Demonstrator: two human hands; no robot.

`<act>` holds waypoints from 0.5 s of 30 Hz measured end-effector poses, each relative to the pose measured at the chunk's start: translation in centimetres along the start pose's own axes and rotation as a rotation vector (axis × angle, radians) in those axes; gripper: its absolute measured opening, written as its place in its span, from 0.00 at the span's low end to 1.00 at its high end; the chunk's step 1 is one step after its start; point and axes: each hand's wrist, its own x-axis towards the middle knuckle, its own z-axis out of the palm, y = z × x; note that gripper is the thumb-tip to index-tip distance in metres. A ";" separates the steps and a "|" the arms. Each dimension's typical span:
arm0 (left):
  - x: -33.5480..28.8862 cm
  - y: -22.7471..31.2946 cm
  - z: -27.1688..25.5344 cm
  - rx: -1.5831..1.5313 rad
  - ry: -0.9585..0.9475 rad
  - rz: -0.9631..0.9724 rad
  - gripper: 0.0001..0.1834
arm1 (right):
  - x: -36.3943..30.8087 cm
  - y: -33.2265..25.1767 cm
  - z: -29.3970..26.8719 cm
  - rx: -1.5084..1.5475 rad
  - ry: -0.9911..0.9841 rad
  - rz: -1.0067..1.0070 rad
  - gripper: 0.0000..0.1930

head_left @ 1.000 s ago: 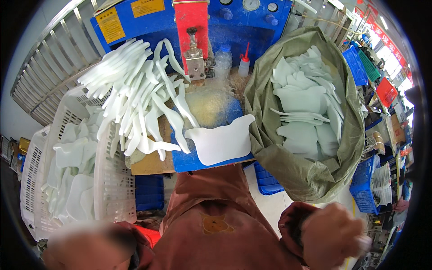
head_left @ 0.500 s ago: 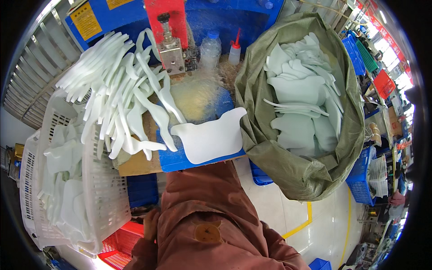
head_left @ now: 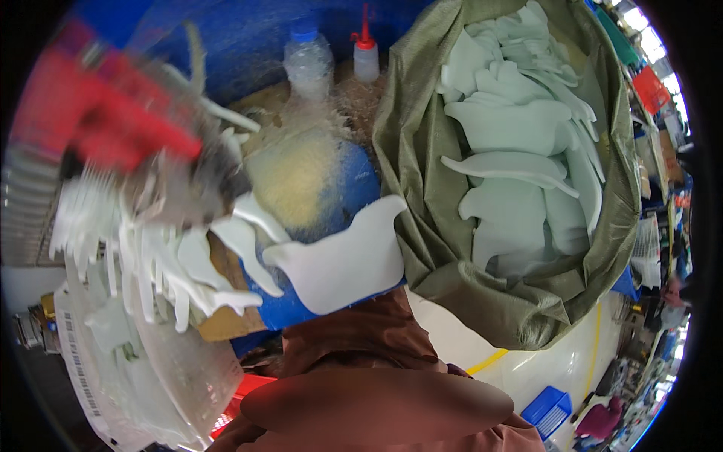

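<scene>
Neither of my hands shows; only my reddish-brown clothing (head_left: 354, 331) appears at the lower edge. Just in front of me, a white, flat, curved-edge piece (head_left: 346, 260) lies on the blue board (head_left: 290, 313) at the bench's near edge. To its left, a heap of slender white curved strips (head_left: 192, 264) spills over the bench edge. On the right, an olive-green woven sack (head_left: 433, 241) gapes wide, with stacked white shaped pieces (head_left: 520, 128) inside.
A blurred red machine part (head_left: 128, 113) looms at upper left. Behind the dusty worktop stand a blue-capped clear bottle (head_left: 307, 64) and a red-tipped squeeze bottle (head_left: 366, 60). A white crate (head_left: 181, 377) sits lower left, a blue basket (head_left: 547, 410) on the floor at right.
My view has shifted, bringing the bench and sack closer. The red machine part now appears farther left, over the strips. A hand seen earlier beside my clothing at lower left is no longer visible.
</scene>
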 end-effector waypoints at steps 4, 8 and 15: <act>-1.3 4.4 -1.0 0.055 -0.051 -0.041 0.17 | -0.8 -4.2 -2.1 -0.007 -0.001 0.019 0.24; -0.2 8.4 -2.3 0.031 -0.066 0.007 0.17 | -0.8 -7.2 -3.4 -0.033 -0.009 -0.024 0.24; 4.6 9.8 1.7 -0.036 -0.024 0.178 0.17 | 4.6 -10.1 -3.3 -0.143 0.024 -0.241 0.23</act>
